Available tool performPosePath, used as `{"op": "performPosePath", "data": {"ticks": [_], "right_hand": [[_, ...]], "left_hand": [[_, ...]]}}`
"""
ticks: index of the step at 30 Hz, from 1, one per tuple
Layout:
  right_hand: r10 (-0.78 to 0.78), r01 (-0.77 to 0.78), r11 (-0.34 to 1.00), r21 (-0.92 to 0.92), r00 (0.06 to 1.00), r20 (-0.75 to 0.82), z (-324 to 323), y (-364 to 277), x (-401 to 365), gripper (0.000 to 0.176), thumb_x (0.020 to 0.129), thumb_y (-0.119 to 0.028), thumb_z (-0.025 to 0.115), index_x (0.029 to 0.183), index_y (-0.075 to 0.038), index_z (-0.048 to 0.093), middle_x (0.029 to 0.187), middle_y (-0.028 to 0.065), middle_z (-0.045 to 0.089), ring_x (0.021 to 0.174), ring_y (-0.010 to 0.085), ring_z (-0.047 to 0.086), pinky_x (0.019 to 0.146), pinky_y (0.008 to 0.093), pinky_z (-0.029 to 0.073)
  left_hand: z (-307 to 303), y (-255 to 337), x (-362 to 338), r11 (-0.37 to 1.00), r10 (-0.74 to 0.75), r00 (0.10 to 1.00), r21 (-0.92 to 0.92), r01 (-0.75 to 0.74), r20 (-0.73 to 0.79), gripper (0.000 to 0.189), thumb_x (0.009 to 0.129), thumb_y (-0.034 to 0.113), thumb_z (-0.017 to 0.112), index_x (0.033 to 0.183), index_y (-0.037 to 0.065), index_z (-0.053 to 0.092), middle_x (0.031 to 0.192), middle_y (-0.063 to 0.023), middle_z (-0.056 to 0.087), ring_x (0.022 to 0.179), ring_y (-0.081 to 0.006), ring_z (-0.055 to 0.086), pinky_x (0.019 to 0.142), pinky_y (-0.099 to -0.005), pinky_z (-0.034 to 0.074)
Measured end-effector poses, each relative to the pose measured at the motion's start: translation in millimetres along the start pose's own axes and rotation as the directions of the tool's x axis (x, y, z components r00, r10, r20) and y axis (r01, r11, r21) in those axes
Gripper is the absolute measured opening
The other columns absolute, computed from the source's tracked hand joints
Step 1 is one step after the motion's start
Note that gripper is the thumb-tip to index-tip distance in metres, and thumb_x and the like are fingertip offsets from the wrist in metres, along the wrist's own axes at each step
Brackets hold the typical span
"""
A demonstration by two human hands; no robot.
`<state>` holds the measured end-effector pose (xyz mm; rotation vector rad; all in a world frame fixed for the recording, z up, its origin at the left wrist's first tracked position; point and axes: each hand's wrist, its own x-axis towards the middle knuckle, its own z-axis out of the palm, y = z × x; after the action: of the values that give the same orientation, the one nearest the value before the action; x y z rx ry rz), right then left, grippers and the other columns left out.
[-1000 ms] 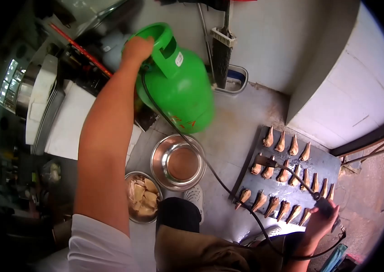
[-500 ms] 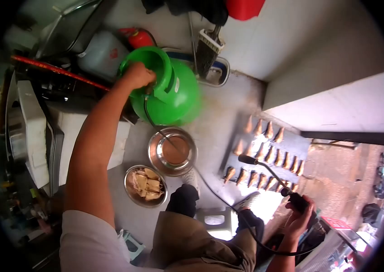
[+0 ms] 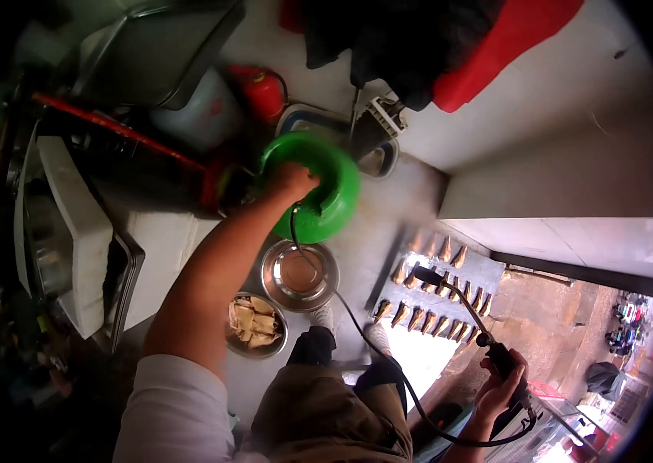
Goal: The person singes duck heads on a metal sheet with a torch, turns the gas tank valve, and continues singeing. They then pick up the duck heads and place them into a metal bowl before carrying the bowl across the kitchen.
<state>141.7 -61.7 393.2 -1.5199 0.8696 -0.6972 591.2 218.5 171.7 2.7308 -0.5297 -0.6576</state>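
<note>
My left hand (image 3: 293,182) reaches inside the collar of a green gas cylinder (image 3: 345,189), its fingers curled round the valve, which is mostly hidden. A black hose (image 3: 357,322) runs from there across the floor space to a gas torch (image 3: 501,359). That torch is gripped by its black handle in my right hand (image 3: 496,392). Its bent metal neck and dark nozzle point up and left, over a grey tray (image 3: 475,270). Several brown, trotter-like pieces (image 3: 417,319) lie in rows there. No flame is visible at the nozzle.
A steel basin (image 3: 268,272) stands below the cylinder, beside a steel bowl (image 3: 283,339) of pale cut pieces. A red fire extinguisher (image 3: 263,96) and a blue-rimmed tub (image 3: 289,116) are behind. White foam boxes (image 3: 83,231) stand at left. Dark and red cloths (image 3: 473,62) hang above.
The view has shifted, with more hanging cloth showing and the cylinder seen more from above. My left hand stays at the valve, and my right hand still holds the torch over the tray.
</note>
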Motion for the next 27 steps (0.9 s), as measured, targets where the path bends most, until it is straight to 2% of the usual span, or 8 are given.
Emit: {"op": "performPosePath", "data": {"ticks": [4,7,9,12,13,16,20,27], "right_hand": [[0.023,-0.023,1.000,0.004,0.995,0.099,28,0,14,0.043,0.102,-0.038,0.039,0.118,0.001,0.051,0.098,0.0183,0.066,0.072,0.0240,0.065,0.067,0.0314,0.055],[0.048,-0.050,0.999,0.015,0.991,0.125,46,3,31,0.049,0.098,-0.044,0.046,0.114,0.002,0.051,0.098,0.0191,0.062,0.078,0.0279,0.064,0.067,0.0334,0.054],[0.033,-0.039,0.998,0.042,0.992,0.124,57,12,48,0.048,0.099,-0.043,0.045,0.115,0.002,0.051,0.102,0.0189,0.062,0.082,0.0278,0.064,0.070,0.0344,0.054],[0.044,-0.049,0.998,0.036,0.991,0.125,70,25,71,0.047,0.100,-0.041,0.042,0.120,0.001,0.051,0.108,0.0167,0.061,0.091,0.0265,0.063,0.076,0.0365,0.053],[0.042,-0.042,0.999,-0.001,0.987,0.158,73,27,79,0.048,0.100,-0.042,0.042,0.120,0.002,0.050,0.108,0.0171,0.062,0.091,0.0259,0.063,0.076,0.0360,0.053],[0.026,-0.006,0.996,-0.092,0.974,0.226,87,33,100,0.055,0.098,-0.047,0.045,0.120,0.003,0.050,0.108,0.0187,0.063,0.087,0.0244,0.064,0.076,0.0339,0.052],[-0.020,0.070,0.984,-0.166,0.959,0.283,98,34,116,0.061,0.095,-0.051,0.050,0.119,0.006,0.052,0.106,0.0185,0.063,0.084,0.0239,0.065,0.076,0.0342,0.052],[0.084,-0.029,0.982,-0.185,0.951,0.298,93,52,128,0.061,0.096,-0.050,0.050,0.118,0.006,0.053,0.106,0.0194,0.063,0.090,0.0257,0.065,0.079,0.0354,0.053]], "left_hand": [[-29,14,-8,0.998,-0.014,0.986,-0.051,0.023,0.165,0.031,0.078,0.034,0.065,0.089,0.005,0.072,0.089,-0.0181,0.069,0.084,-0.0346,0.066,0.077,-0.0428,0.052],[-29,3,5,0.940,0.251,0.926,0.159,-0.303,0.282,0.026,0.075,0.029,0.067,0.081,0.004,0.072,0.080,-0.0178,0.068,0.075,-0.0352,0.066,0.072,-0.0444,0.053],[-37,4,6,0.859,0.324,0.871,0.272,-0.434,0.369,0.027,0.076,0.031,0.067,0.083,0.005,0.072,0.083,-0.0165,0.069,0.079,-0.0344,0.066,0.074,-0.0440,0.053],[-20,11,-7,0.969,0.129,0.974,0.184,-0.164,0.186,0.031,0.079,0.036,0.067,0.087,0.007,0.073,0.090,-0.0142,0.069,0.085,-0.0333,0.066,0.078,-0.0432,0.053],[-18,19,-11,1.000,-0.024,0.994,-0.009,0.025,0.105,0.035,0.082,0.040,0.064,0.091,0.007,0.072,0.095,-0.0122,0.069,0.090,-0.0330,0.065,0.080,-0.0426,0.052],[12,21,-17,0.959,-0.183,0.955,-0.254,0.122,-0.234,0.033,0.082,0.037,0.064,0.088,0.005,0.071,0.093,-0.0137,0.069,0.088,-0.0340,0.065,0.079,-0.0424,0.052],[7,17,-14,0.983,-0.114,0.988,-0.156,0.097,-0.101,0.026,0.078,0.028,0.066,0.086,0.003,0.069,0.090,-0.0180,0.068,0.086,-0.0353,0.066,0.077,-0.0425,0.052],[8,2,-7,0.995,-0.024,0.999,-0.100,0.020,-0.036,0.026,0.075,0.022,0.070,0.091,0.002,0.066,0.088,-0.0191,0.067,0.083,-0.0361,0.066,0.075,-0.0435,0.052]]}}
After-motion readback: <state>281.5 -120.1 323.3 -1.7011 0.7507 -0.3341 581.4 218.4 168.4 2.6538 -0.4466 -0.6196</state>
